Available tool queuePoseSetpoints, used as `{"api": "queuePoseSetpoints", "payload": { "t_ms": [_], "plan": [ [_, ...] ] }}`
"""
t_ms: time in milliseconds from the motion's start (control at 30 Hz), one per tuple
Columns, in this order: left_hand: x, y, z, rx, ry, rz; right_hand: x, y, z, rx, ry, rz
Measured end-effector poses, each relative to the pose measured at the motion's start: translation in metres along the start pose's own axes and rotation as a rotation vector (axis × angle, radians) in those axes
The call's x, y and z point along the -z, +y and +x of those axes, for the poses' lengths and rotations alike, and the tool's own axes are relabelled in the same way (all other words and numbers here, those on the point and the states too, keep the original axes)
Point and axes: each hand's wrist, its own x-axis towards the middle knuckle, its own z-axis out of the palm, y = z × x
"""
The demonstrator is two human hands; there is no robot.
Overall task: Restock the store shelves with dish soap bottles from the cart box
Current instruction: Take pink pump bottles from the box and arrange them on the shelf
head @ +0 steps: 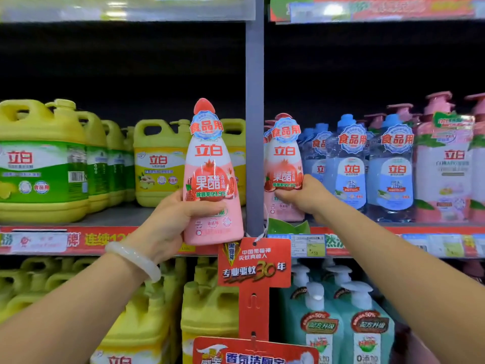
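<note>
Open dark space above blue bottles (pixel 351 164); upright post (pixel 254 127) leftward.

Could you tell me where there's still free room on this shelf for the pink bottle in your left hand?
Bare shelf shows in front of the yellow jugs, left of the upright post. Right of it, pink bottles and blue bottles are packed tight.

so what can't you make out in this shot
- Cart box: outside the head view, below the frame edge.
- Price tags: print too small and blurred.
- Pink bottle on the shelf: base hidden by the right hand.
- Held pink bottle: lower label covered by left hand fingers.
</note>
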Motion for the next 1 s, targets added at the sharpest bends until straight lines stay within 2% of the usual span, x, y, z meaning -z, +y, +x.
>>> {"api": "queuePoseSetpoints", "payload": {
  "t_ms": [67, 133, 300, 600, 1000],
  "plan": [
    [0.001, -0.001, 0.0, 0.004, -0.007, 0.017, -0.001, -0.003, -0.007, -0.027, 0.008, -0.188],
    [0.0, -0.001, 0.001, 0.008, -0.012, 0.018, -0.001, -0.006, -0.011, -0.039, 0.007, -0.246],
    [0.001, 0.001, 0.001, 0.017, -0.016, 0.014, 0.003, -0.017, -0.012, -0.135, -0.04, -0.213],
    [0.001, 0.0, -0.002, 0.022, -0.036, 0.016, 0.0, -0.015, -0.008, -0.158, -0.041, -0.116],
    [0.003, -0.002, 0.001, 0.028, -0.027, -0.006, -0.006, -0.012, 0.005, -0.144, 0.021, -0.318]
  ]
}}
